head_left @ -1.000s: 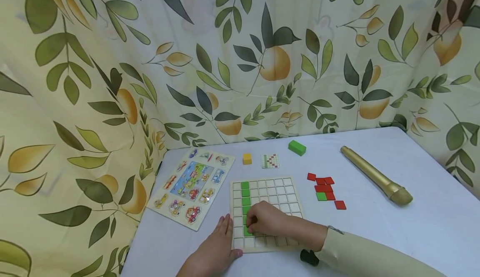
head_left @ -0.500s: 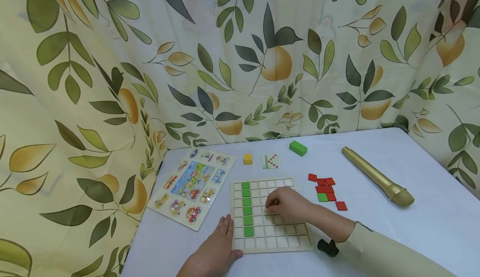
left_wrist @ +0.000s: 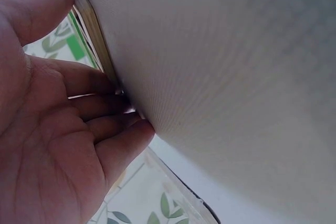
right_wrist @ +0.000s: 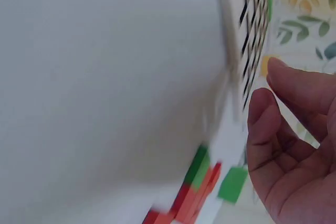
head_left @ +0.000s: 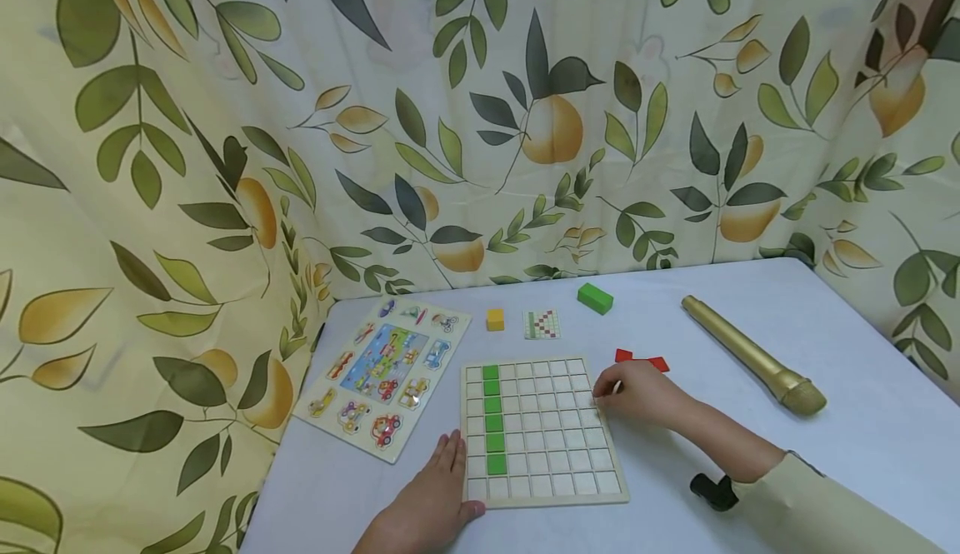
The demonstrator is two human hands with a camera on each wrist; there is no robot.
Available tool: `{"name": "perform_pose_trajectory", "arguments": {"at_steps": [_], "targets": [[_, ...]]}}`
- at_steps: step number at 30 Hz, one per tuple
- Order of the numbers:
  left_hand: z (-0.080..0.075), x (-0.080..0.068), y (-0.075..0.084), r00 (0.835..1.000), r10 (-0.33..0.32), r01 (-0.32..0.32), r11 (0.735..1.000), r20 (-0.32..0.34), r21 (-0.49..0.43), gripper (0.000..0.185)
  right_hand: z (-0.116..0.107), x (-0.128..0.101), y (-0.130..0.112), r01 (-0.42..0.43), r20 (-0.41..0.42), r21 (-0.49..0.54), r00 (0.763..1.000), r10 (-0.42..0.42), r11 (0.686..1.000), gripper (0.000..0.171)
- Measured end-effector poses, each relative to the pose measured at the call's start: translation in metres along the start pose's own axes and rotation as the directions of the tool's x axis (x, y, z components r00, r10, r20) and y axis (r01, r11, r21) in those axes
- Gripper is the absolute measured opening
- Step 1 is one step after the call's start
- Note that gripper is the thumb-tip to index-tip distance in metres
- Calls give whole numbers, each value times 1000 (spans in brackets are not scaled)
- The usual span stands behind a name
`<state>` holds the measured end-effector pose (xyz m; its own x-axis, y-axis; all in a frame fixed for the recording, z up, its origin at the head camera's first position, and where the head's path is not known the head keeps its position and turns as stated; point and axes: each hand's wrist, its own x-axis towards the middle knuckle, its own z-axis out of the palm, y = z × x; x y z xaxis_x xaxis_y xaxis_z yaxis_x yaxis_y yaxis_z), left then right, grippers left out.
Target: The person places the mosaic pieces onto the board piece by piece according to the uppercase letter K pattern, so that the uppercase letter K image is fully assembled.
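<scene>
A pale wooden grid board (head_left: 551, 429) lies on the white-covered table, with a column of several green square tiles (head_left: 492, 405) near its left side. My left hand (head_left: 423, 496) rests against the board's left edge, its fingers extended and its thumb at the near left corner. In the left wrist view those fingers (left_wrist: 110, 103) touch the board's side. Above the board's right edge is my right hand (head_left: 641, 391), over the loose red tiles (head_left: 658, 364), hiding most of them. The right wrist view shows a gap between thumb and forefinger, holding nothing, with a loose green tile (right_wrist: 198, 167) among red ones.
A picture puzzle board (head_left: 397, 379) lies at the left. Along the back are a yellow cube (head_left: 495, 320), a small pattern card (head_left: 542, 324) and a green block (head_left: 595, 298). A gold microphone (head_left: 753, 354) lies at the right. A leaf-patterned curtain (head_left: 555, 137) stands behind.
The right hand has left the lower end of the green column and moved right across the board to the loose tiles, uncovering the column. The left hand has stayed in place.
</scene>
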<state>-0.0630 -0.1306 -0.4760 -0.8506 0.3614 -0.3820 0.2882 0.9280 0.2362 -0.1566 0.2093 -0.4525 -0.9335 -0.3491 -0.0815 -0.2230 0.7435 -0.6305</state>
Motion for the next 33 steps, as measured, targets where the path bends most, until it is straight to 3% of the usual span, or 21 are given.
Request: {"name": "perform_pose_trajectory", "arguments": {"at_steps": [6, 10, 17, 33], "targets": [[1, 1, -1, 1000, -4, 4, 1000, 6, 6, 90, -13, -10, 25, 24, -27, -47, 999, -25, 999, 11], [2, 0, -1, 1000, -3, 3, 1000, 6, 12, 90, -19, -15, 35, -12, -30, -57, 999, 10, 998, 14], [0, -1, 1, 1000, 8, -8, 1000, 1, 9, 89, -23, -19, 43, -121, -16, -52, 993, 120, 991, 19], [-5, -4, 4, 1000, 14, -14, 1000, -1, 14, 89, -24, -19, 53, -155, -34, -50, 987, 154, 987, 22]]}}
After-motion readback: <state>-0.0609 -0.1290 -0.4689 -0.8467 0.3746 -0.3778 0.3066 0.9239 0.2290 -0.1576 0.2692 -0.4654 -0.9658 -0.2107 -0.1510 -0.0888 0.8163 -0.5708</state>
